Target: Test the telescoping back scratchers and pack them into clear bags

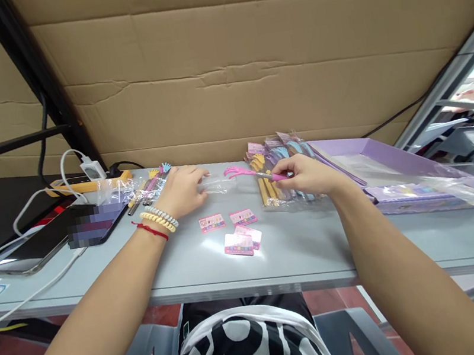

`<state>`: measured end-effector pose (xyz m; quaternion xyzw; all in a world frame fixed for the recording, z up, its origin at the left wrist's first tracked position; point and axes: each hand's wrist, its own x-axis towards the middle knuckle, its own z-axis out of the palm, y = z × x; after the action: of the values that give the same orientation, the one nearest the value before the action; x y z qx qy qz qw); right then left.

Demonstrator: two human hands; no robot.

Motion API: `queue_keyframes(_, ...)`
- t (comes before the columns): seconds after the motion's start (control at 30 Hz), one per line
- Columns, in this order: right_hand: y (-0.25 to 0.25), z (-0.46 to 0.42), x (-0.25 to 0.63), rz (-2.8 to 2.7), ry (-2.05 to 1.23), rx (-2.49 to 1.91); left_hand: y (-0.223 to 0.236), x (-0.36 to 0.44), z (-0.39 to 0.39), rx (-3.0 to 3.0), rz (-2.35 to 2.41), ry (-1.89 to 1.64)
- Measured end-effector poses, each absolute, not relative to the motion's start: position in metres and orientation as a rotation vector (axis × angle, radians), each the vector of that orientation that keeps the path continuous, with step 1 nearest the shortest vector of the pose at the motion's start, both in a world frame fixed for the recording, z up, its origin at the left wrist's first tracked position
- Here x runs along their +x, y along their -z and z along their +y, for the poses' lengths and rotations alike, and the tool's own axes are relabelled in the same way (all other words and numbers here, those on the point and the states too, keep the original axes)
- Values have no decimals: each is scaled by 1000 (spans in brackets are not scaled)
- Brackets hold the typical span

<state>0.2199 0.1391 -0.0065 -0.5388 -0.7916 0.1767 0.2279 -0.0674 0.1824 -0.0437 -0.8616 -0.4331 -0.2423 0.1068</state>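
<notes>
My right hand point(303, 174) is closed round the handle of a pink back scratcher point(240, 171), whose hand-shaped end points left. The fingers of my left hand point(183, 191) hold the edge of a clear plastic bag point(220, 186) on the table. Beside my left hand lie several loose back scratchers point(148, 185) with yellow, pink and blue hand ends. Behind and under my right hand are bagged back scratchers point(268, 187), yellow and blue, in clear wrappers. In front of my hands lie several small pink printed cards point(238, 244), two of them overlapping.
An open purple box point(368, 151) with clear plastic on it stands at the right. At the left lie two phones point(35, 242), white charging cables point(24, 226) and an orange power strip point(58, 187). A cardboard wall point(220, 72) closes off the back of the grey table point(303, 257).
</notes>
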Motion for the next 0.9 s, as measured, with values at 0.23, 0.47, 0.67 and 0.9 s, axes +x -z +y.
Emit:
queue_keyframes(0.23,11,145,226,-2260,-585,-1447,44,-67,182,-2568,-1293,686)
queue_keyframes(0.47,16,150,228,-2279,-387,-1548,49,-64,182,-2616,-1242,702)
queue_keyframes(0.67,18,151,226,-2299,-349,-1571,49,-59,179,-2665,-1239,634)
queue_keyframes(0.9,18,148,218,-2280,-379,-1583,48,-61,178,-2647,-1295,685)
